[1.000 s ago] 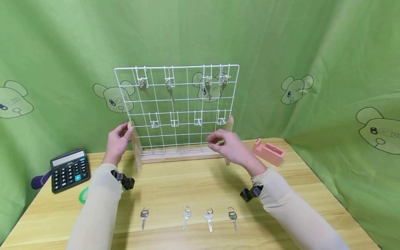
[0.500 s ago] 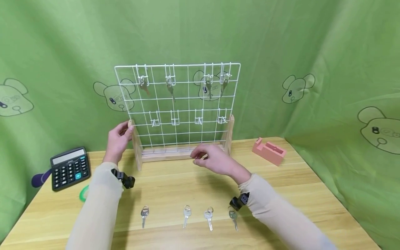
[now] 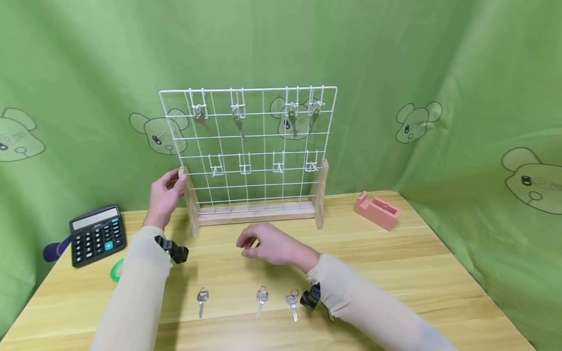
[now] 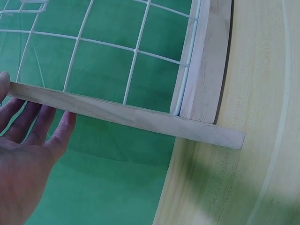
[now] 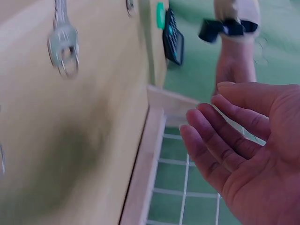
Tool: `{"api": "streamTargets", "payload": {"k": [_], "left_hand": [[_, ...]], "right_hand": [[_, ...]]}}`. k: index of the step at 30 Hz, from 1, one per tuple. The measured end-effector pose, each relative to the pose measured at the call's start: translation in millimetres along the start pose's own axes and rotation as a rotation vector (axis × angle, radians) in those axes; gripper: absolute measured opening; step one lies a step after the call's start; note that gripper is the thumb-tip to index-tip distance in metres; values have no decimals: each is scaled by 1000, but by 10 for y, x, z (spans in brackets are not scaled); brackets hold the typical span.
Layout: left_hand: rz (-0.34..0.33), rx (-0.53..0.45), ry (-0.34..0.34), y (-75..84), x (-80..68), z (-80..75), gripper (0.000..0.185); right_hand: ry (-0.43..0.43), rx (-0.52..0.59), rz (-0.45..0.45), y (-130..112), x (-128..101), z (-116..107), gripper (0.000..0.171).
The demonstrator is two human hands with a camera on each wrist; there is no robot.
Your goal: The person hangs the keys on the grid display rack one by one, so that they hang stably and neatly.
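A white wire grid rack (image 3: 264,199) stands upright on a wooden base, several keys hanging from its upper hooks, one of them a key (image 3: 238,126). The lower hooks, such as a hook (image 3: 278,167), hold no keys. My left hand (image 3: 163,199) grips the rack's left wooden post (image 4: 126,115), thumb and fingers on opposite sides. Over the table in front of the base, my right hand (image 3: 270,243) hovers with loosely bent fingers and nothing in them. Below it lie a key (image 3: 202,301), a key (image 3: 261,301) and a key (image 3: 292,304); another is mostly hidden by the right sleeve.
A black calculator (image 3: 97,236) lies at the left, with a purple object (image 3: 53,251) beyond it and a green ring (image 3: 116,269) partly behind the left sleeve. To the right sits a pink tape dispenser (image 3: 377,210). Green curtain (image 3: 373,73) surrounds the table (image 3: 417,273).
My right hand has moved left and nearer, from the rack's lower right to over the table. Its sleeve now covers most of the rightmost loose key. The left hand stays on the post.
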State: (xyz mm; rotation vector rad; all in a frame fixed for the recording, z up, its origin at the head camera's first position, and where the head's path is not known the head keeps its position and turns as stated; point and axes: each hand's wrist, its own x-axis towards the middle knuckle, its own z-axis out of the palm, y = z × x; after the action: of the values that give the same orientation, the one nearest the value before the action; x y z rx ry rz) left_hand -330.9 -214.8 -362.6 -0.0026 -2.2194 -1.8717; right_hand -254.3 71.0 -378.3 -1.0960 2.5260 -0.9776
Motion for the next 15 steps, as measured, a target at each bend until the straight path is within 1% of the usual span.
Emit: {"api": "streamTargets", "payload": {"k": [7, 11, 15], "left_hand": [[2, 10, -3, 10, -6, -20, 55], [-2, 10, -5, 14, -3, -21, 56], [-4, 10, -6, 19, -8, -13, 55]], "right_hand": [[-103, -27, -58, -94, 132, 270, 20], [-133, -45, -94, -142, 190, 369, 22], [-166, -69, -99, -172, 240, 456, 23]]}}
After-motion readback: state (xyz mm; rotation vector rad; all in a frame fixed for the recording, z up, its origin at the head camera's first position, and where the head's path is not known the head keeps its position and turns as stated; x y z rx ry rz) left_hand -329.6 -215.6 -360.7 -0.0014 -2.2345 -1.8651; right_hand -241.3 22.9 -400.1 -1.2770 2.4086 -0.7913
